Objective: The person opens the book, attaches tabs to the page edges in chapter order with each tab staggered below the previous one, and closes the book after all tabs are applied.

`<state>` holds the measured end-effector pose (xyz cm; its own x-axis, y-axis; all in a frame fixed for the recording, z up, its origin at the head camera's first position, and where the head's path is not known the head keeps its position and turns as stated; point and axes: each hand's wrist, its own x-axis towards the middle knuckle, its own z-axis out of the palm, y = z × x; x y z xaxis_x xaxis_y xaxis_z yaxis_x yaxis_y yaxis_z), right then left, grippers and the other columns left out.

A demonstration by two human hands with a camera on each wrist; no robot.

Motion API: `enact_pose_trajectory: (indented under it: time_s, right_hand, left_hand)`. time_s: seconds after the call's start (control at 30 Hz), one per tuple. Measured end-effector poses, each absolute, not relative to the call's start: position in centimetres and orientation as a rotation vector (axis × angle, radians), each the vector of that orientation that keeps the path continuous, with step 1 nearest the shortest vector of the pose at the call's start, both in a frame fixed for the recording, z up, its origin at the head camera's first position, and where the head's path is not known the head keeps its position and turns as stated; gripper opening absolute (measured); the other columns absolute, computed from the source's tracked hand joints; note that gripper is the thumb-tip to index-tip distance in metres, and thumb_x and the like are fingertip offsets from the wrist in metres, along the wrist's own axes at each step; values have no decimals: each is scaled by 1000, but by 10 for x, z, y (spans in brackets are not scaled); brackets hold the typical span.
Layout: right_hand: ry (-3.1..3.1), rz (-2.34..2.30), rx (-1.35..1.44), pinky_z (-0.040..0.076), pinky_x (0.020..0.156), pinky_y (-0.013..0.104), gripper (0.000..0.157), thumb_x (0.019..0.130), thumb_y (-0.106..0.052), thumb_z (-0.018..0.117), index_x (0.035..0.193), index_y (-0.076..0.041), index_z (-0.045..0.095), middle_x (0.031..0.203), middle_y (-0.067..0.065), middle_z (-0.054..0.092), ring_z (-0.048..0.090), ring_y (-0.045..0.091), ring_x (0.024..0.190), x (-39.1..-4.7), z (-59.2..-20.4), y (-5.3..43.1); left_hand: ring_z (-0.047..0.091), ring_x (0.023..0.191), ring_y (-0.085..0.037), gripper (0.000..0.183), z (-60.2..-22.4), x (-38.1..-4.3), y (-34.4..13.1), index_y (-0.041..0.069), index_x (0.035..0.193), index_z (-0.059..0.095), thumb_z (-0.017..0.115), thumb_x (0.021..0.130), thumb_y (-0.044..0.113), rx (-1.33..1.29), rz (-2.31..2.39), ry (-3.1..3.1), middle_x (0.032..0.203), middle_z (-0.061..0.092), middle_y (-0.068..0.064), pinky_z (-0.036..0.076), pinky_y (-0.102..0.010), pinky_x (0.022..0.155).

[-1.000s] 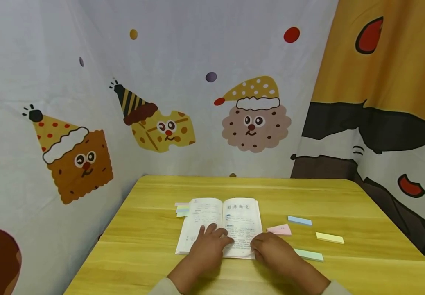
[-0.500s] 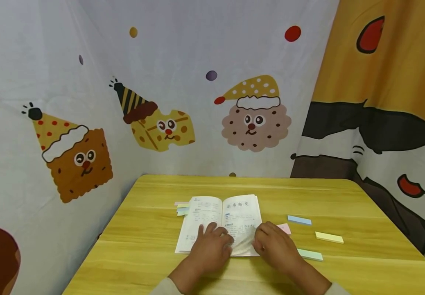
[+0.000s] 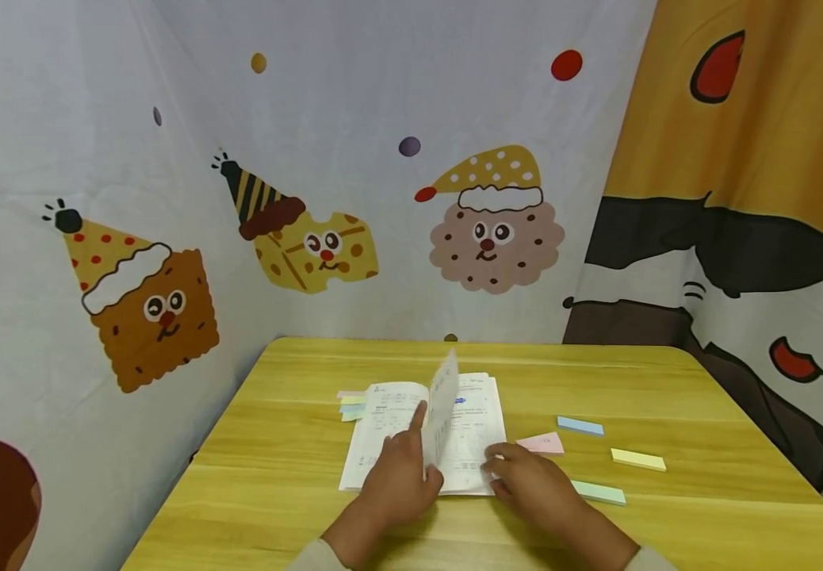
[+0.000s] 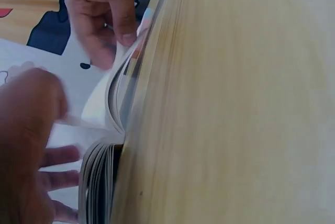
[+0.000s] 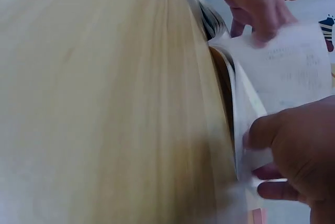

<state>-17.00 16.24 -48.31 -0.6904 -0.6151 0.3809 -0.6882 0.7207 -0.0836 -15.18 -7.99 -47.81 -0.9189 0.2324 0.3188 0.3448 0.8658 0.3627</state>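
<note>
An open book [image 3: 479,424] with printed pages lies on the table. One leaf [image 3: 443,404] stands nearly upright at its middle. My left hand [image 3: 401,477] rests on the left page, index finger straight and touching the raised leaf near the spine. At the lower right corner my right hand [image 3: 531,482] pinches the page edges between thumb and curled fingers. In the left wrist view, the pages [image 4: 112,96] bow upward under the right thumb. The left hand [image 5: 256,4] appears at the top of the right wrist view, beside the leaf. Some fingertips are blurred.
Right of the book lie a pink sticky-note pad [image 3: 543,443], a blue one [image 3: 580,427], a yellow one [image 3: 638,459] and a green one [image 3: 600,492]. Coloured tabs [image 3: 352,407] stick out from the book's left side. A patterned cloth [image 3: 397,317] hangs behind the wooden table [image 3: 240,507].
The right hand's lifted page has swung left and now stands upright against the left hand. The left index finger has straightened. The right hand has returned to the page corner.
</note>
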Motion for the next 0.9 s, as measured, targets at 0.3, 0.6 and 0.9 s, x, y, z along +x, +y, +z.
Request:
enact_pose_trajectory:
  time_s: [0.3, 0.6, 0.9]
  right_hand:
    - [-2613, 284, 1105, 46, 90, 45, 12, 76, -8, 69, 82, -19, 73, 99, -5, 67, 62, 14, 94, -173, -488, 165]
    - [-2543, 298, 1016, 50, 76, 29, 18, 70, -3, 70, 77, -20, 68, 95, -10, 61, 57, 9, 89, -175, -488, 164]
    - [-2469, 472, 597, 32, 44, 20, 41, 72, -33, 81, 64, -23, 42, 77, -9, 45, 40, 6, 62, -170, -479, 160]
  left_hand:
    - [20, 134, -42, 94, -474, -154, -85, 32, 150, 17, 73, 77, 14, -122, -306, -2570, 143, 26, -20, 35, -50, 99]
    - [44, 113, -20, 44, -478, -150, -81, 36, 118, 63, 65, 81, 13, -742, -5, -2769, 116, 57, 8, 36, -42, 90]
    - [42, 114, -19, 45, -481, -148, -75, 33, 117, 62, 52, 85, 63, -695, -131, -2830, 116, 55, 10, 33, -45, 93]
